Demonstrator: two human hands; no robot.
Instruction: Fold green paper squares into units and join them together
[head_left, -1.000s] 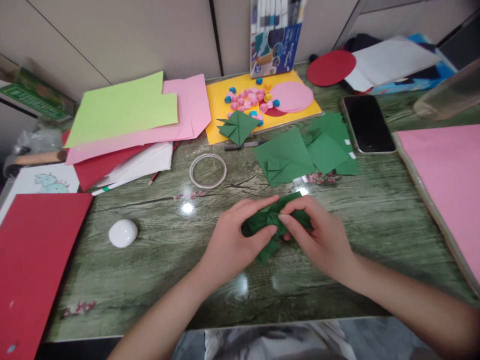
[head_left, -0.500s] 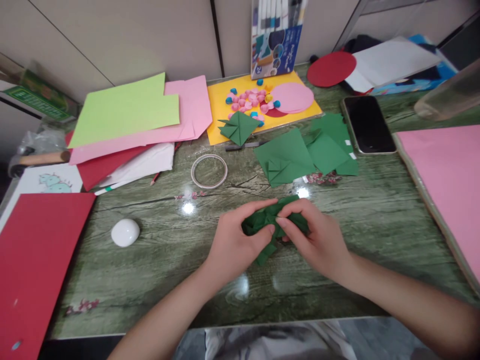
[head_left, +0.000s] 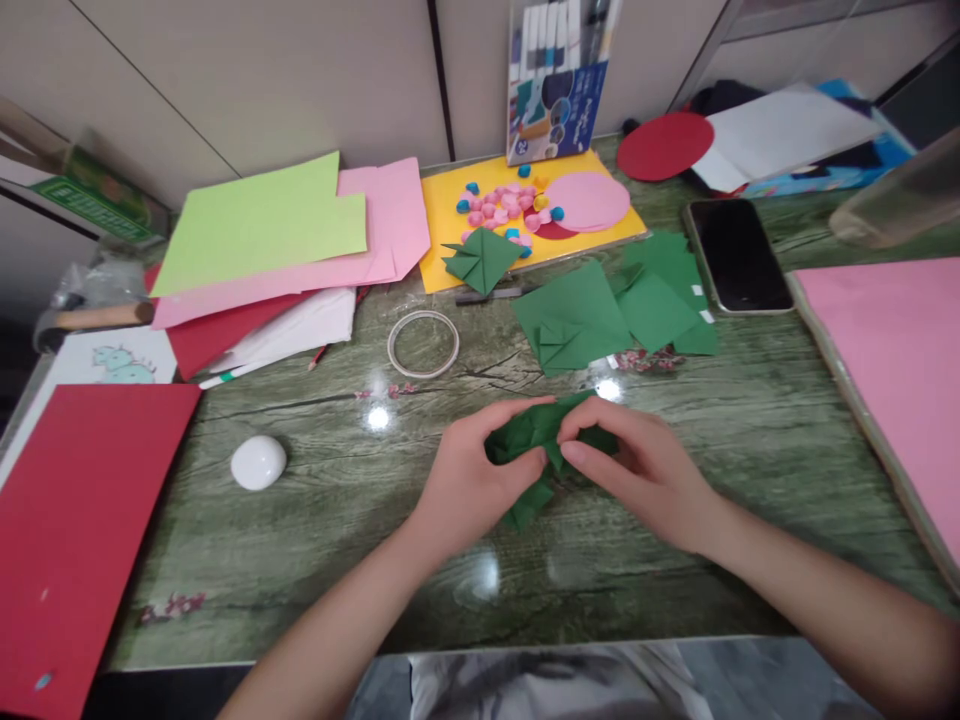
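Note:
A folded dark green paper piece (head_left: 534,428) is between my hands, near the front middle of the table. My left hand (head_left: 480,475) grips its left side, thumb on top. On its right side, the thumb and forefinger of my right hand (head_left: 645,465) pinch the paper; the other fingers are partly hidden behind. Beyond my hands lie green paper sheets (head_left: 581,305) with small folds on them. Another folded green piece (head_left: 484,260) rests at the edge of a yellow sheet (head_left: 439,235).
A tape roll (head_left: 423,344) and a white egg-shaped object (head_left: 258,463) lie to the left. Red paper (head_left: 82,520) covers the left front. A phone (head_left: 739,255) and pink paper (head_left: 892,370) are on the right. Pink and blue balls (head_left: 495,208) sit at the back.
The view has shifted slightly. My right thumb and forefinger have moved a little at the green paper, and more of its middle fold shows. My left hand keeps its grip.

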